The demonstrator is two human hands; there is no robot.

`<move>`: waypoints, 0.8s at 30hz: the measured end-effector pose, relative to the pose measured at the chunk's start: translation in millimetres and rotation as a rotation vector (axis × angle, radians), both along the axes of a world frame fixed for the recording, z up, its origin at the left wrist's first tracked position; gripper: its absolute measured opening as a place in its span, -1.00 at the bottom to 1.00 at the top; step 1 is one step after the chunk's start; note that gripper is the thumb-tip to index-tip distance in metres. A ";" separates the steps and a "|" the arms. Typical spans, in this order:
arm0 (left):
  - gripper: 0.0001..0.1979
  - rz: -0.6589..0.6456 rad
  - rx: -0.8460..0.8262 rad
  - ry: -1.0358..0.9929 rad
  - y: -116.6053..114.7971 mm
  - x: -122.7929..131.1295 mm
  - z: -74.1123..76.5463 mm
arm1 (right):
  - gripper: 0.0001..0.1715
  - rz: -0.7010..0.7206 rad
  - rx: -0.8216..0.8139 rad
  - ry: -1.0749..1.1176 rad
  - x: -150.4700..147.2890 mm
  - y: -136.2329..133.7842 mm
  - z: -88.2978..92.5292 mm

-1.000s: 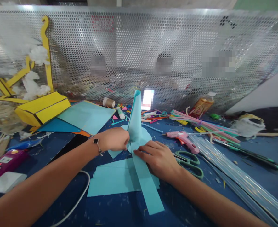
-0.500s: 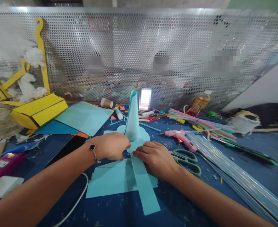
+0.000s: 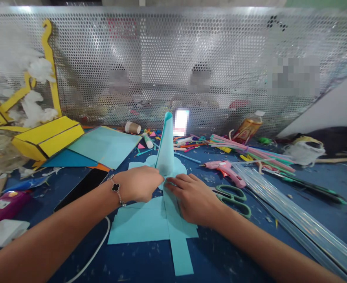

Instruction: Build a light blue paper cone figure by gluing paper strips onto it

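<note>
A long light blue paper strip (image 3: 180,251) runs toward me from beneath my right hand (image 3: 195,198), whose bent fingers grip its upper end. Close beside it, my left hand (image 3: 142,184) is closed, fingertips curled down by the strip's upper end; what they pinch is hidden. Just beyond both hands, a tall rolled paper cone (image 3: 166,147) of the same blue stands upright on a scallop-edged paper base (image 3: 180,166). Under the strip lie wider light blue paper pieces (image 3: 140,226).
Green-handled scissors (image 3: 235,200) and a pink glue gun (image 3: 226,171) lie to the right, near long clear plastic strips (image 3: 291,220). On the left are a black phone (image 3: 81,188), a white cable (image 3: 98,247) and a yellow box form (image 3: 49,135). A perforated metal panel (image 3: 161,51) stands behind.
The strip's near end has swung slightly left and now points more straight toward me. My right hand has shifted a little, its fingers closer to the cone's foot.
</note>
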State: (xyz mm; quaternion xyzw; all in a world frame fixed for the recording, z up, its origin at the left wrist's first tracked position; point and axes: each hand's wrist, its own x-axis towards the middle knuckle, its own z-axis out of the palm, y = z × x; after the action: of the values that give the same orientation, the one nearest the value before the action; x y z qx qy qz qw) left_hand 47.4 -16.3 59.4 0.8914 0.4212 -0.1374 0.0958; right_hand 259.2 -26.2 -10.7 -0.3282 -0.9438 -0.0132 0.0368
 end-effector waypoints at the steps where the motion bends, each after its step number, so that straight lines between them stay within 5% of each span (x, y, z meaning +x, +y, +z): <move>1: -0.68 -0.001 -0.004 0.023 -1.1 0.7 -0.2 | -0.29 -0.003 0.001 -0.003 -0.8 -0.4 0.1; 8: -0.78 -0.018 0.021 0.094 -8.7 5.4 -2.6 | -0.35 -0.011 -0.018 -0.003 -5.6 -6.0 6.9; 14: -0.67 -0.025 0.040 0.076 -9.3 6.3 -0.9 | -0.41 -0.012 -0.004 0.010 -7.6 -8.0 7.5; 24: -0.66 -0.043 0.103 0.066 -6.9 5.5 -17.3 | -0.50 -0.025 0.038 -0.009 -6.6 -5.5 10.4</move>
State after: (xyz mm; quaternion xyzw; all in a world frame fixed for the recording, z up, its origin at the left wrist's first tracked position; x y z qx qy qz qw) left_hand 52.9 -23.2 42.1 0.8989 0.4115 -0.1468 0.0327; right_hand 252.7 -31.6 -0.3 -0.3392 -0.9393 -0.0330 0.0385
